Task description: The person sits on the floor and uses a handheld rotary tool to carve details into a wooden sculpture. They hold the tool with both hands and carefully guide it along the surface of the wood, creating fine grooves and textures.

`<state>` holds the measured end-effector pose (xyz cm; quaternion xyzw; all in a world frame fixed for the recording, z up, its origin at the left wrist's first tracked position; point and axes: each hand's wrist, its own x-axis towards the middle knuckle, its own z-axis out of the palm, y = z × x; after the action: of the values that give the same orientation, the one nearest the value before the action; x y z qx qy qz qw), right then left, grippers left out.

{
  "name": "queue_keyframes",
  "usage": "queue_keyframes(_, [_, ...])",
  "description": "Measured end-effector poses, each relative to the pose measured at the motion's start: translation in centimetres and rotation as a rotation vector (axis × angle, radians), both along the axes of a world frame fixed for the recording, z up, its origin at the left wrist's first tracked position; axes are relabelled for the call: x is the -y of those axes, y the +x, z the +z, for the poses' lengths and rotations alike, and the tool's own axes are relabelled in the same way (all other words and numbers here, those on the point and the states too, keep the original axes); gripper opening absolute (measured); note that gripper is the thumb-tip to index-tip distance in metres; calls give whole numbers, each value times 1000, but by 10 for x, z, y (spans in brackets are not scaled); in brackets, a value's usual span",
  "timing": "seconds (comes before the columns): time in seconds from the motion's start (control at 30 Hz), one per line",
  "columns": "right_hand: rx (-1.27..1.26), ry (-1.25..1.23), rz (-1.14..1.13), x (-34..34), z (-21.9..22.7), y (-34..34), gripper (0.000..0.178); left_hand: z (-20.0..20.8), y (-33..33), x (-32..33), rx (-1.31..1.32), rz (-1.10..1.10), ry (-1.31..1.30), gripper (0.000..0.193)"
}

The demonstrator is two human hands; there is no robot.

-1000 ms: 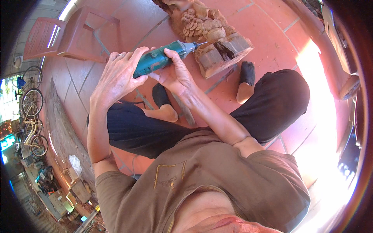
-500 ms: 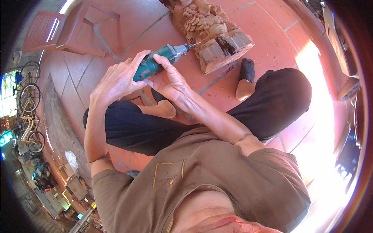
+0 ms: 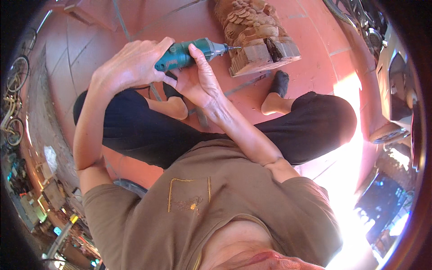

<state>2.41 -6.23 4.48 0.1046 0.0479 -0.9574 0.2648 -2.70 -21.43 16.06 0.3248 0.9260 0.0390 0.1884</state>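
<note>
A green rotary tool [image 3: 182, 55] lies nearly level in both my hands, its thin metal bit pointing right. My left hand [image 3: 130, 63] grips the rear end of the body from the left. My right hand [image 3: 198, 85] supports it from below, palm turned up, with the thumb laid over the front half; its fingers are partly hidden. Just beyond the tool, a carved block of brown wood [image 3: 254, 33] lies on the floor. Its flat sawn end, split by a dark gap, faces me. In the picture the bit overlaps the carving's left edge; contact cannot be made out.
My feet, in dark footwear, rest on the red tiled floor [image 3: 310, 63], one each side. A reddish plastic chair [image 3: 96, 11] is at the far left. Bicycles [image 3: 15, 99] and cluttered tools line the left rim. A wheeled vehicle [image 3: 393, 85] stands at right, near bright sunlight.
The whole view has shifted, so the chair slides toward the upper edge and more of the right side shows. The rotary tool sits more level in both hands.
</note>
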Motion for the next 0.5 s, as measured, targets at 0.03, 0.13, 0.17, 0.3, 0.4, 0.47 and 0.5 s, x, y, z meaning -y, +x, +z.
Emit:
queue_keyframes(0.03, [-16,10,10,0,2,3,44,0,1,1,14,-9,-3,65])
queue_keyframes(0.13, [-13,18,31,2,2,7,41,-4,7,6,-35,-7,37,63])
queue_keyframes(0.17, [-3,18,36,2,2,7,39,-6,9,7,-47,-16,50,63])
queue_keyframes(0.3, [-33,67,56,4,5,9,41,-8,14,13,-80,-8,48,63])
queue_keyframes(0.4, [-62,108,53,7,8,10,46,-7,21,15,-182,-31,92,65])
queue_keyframes(0.47, [-65,124,48,9,10,10,48,-8,25,16,-243,-27,88,67])
queue_keyframes(0.5, [-66,124,43,11,10,11,49,-7,27,18,-276,-28,80,68])
